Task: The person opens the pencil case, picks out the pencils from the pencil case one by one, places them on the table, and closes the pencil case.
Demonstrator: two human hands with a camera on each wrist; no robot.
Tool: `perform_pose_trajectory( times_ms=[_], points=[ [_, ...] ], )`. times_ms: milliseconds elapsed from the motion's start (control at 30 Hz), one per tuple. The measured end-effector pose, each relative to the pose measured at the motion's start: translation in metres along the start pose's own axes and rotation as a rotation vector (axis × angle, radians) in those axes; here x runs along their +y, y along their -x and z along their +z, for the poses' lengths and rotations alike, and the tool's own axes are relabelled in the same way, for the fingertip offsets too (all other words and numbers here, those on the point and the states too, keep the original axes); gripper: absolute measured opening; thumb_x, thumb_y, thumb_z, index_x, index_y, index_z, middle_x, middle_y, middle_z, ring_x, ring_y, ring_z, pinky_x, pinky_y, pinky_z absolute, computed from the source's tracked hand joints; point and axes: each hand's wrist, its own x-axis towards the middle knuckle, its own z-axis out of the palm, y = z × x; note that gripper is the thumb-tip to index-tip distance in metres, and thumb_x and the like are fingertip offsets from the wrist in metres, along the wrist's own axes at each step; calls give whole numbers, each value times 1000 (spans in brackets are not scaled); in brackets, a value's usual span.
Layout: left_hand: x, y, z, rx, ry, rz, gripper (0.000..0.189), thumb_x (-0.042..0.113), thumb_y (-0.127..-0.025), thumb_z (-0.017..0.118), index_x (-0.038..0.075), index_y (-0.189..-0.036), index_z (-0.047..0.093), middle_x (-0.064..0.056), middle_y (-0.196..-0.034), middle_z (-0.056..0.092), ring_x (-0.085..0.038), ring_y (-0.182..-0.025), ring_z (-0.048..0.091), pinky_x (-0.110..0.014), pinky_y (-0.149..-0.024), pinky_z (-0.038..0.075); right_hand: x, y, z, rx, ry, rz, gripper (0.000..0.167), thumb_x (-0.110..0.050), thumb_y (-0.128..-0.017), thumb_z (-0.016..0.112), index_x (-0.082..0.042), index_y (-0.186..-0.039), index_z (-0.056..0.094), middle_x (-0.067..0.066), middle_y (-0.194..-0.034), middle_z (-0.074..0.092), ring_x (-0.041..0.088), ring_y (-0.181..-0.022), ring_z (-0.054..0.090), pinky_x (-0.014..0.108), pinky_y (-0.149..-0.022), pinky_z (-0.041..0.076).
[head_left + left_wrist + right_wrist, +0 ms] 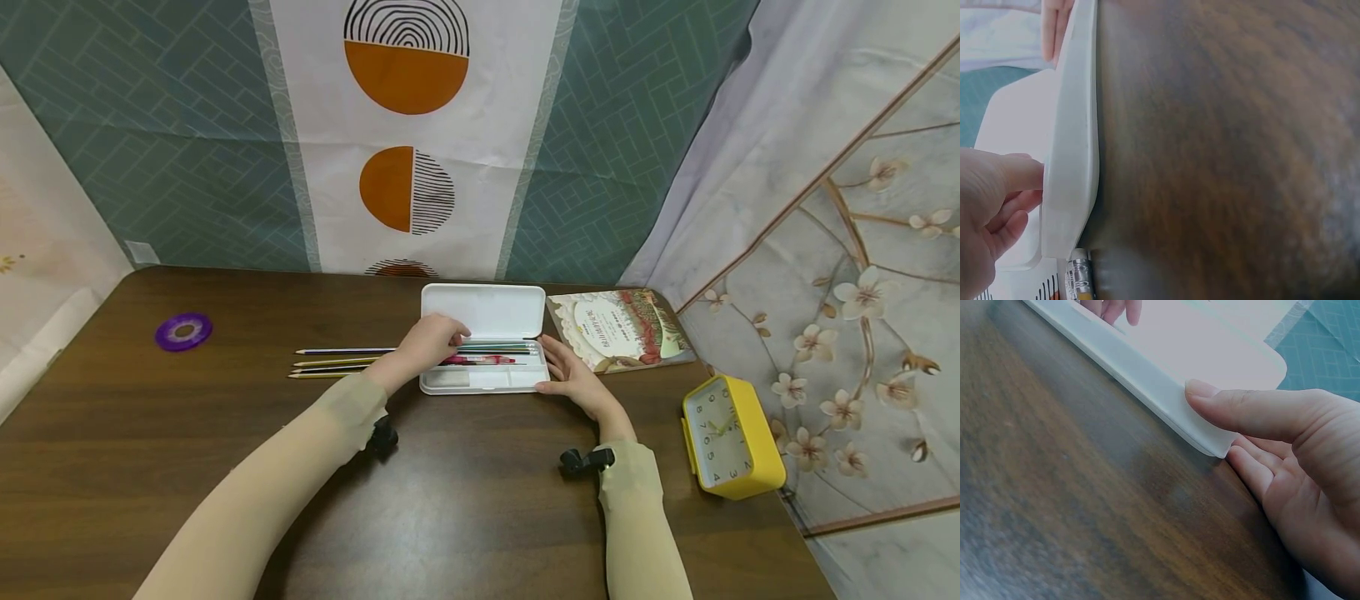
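A white pencil case (486, 390) lies on the table with its lid (483, 310) raised at the back. In its long compartment are green pencils (498, 346) and a red pen (491, 360). My left hand (429, 343) reaches over the case's left end, thumb and fingers bent inside the wall; the left wrist view hides the fingertips, so any grip is unclear. My right hand (573, 379) holds the right end, with the thumb (1210, 400) on the near wall and the fingers round the corner. Several pencils (330, 362) lie left of the case, partly behind my left hand.
A purple tape roll (183, 332) lies at the far left. Behind my right hand is a printed booklet (622, 329). A yellow clock (731, 437) stands near the table's right edge. Patterned cloth (420, 192) hangs along the back edge.
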Motion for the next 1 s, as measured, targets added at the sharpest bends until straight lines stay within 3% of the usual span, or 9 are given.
perform_pose_trajectory(
  times_ms=[200,500,733,1000],
  points=[
    [2,1,-1,-12,8,-9,25,2,-87,69,4,-112,73,-9,-98,75,-21,-93,68,-38,-88,55,-1,0,0,0,4,5,95,2,-85,72,-5,-157,10,14,-164,11,30,-151,13,33,-116,27],
    [2,2,-1,-7,22,-7,25,0,-86,69,4,-110,74,-8,-98,75,-21,-94,69,-38,-88,55,-1,0,0,1,-4,1,95,3,-84,71,-4,-157,10,15,-164,11,31,-151,12,20,-111,33],
    [1,3,0,-2,21,1,23,0,-86,69,3,-109,74,-9,-98,75,-21,-94,70,-38,-88,55,-1,0,1,3,-1,6,95,3,-85,71,-4,-157,10,14,-164,11,30,-151,13,30,-116,29],
    [1,3,0,-4,17,-4,23,0,-86,69,4,-108,75,-9,-97,75,-21,-93,69,-38,-88,55,-2,1,1,10,4,14,95,5,-84,71,-5,-157,10,14,-164,11,31,-151,13,25,-114,32]
  ],
)
